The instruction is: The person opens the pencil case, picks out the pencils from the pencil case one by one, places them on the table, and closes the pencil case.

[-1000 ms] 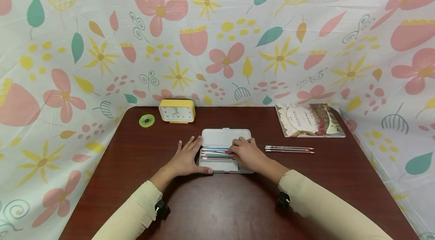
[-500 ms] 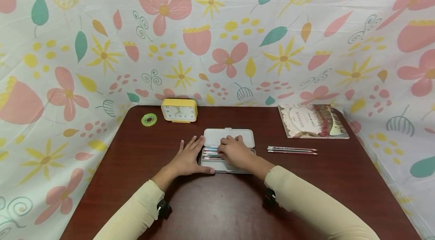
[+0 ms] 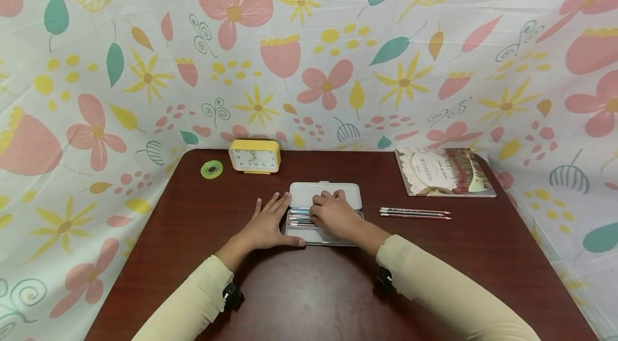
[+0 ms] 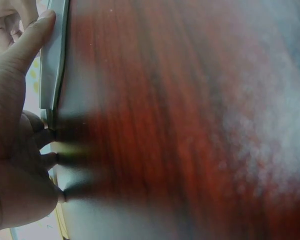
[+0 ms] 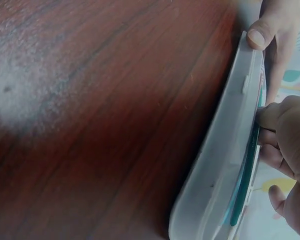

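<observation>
A white pencil case [image 3: 324, 238] lies with its lid [image 3: 301, 197] folded back on the brown table. Several pencils [image 3: 300, 219] fill its upper part. My left hand [image 3: 264, 228] is spread at the case's left end, its thumb on the front left corner. My right hand [image 3: 335, 216] reaches into the case over the pencils, fingers curled down. In the right wrist view, its thumb and fingertips pinch a dark green pencil [image 5: 247, 175] lying along the case; the hand hides part of it. Three pencils [image 3: 415, 214] lie side by side on the table, right of the case.
A yellow alarm clock [image 3: 254, 157] stands at the back left, beside a green tape roll [image 3: 212, 169]. At the back right lies a booklet [image 3: 444, 172]. A floral cloth [image 3: 318, 51] hangs behind the table [image 3: 309, 298].
Over the last second my right hand has shifted left across the pencils in the case, then stayed nearly still for the last half second. My left hand has kept its place at the case.
</observation>
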### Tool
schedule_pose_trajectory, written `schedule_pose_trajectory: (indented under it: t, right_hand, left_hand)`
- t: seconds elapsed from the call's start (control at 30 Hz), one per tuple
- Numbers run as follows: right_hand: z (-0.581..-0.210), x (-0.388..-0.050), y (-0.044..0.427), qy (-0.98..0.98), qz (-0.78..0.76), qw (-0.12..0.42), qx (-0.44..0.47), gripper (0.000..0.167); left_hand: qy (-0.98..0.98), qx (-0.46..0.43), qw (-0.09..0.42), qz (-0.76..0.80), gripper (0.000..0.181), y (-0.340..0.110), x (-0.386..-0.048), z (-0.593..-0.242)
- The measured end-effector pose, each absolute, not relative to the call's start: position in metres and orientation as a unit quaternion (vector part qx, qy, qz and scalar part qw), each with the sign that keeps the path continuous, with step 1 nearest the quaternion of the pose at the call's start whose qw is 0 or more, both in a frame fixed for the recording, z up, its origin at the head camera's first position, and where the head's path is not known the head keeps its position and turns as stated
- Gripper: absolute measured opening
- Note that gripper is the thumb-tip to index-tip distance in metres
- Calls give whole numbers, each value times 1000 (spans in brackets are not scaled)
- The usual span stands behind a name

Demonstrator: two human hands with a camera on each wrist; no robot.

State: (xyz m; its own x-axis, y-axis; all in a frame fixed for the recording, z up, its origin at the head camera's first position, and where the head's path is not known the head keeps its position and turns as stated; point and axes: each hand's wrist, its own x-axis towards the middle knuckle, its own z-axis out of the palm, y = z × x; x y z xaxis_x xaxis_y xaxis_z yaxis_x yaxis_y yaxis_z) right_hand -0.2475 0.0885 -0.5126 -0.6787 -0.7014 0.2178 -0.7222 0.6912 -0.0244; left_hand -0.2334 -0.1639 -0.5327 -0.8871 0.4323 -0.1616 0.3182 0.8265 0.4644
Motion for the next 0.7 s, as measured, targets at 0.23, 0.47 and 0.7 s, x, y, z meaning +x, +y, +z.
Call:
schedule_pose_trajectory:
  t: [0.23, 0.47, 0.7]
  right_hand:
    - [-506, -246, 97, -908, 7, 139, 396, 15]
    - [-505, -246, 117, -908, 1, 151, 392, 12]
    - [-509, -246, 147, -908, 24, 159, 386, 9]
  left_hand:
    - [946, 198, 131, 220, 135, -163, -232, -531]
    - [946, 198, 134, 218, 134, -163, -232, -529]
    - [944, 201, 134, 225, 135, -165, -232, -531]
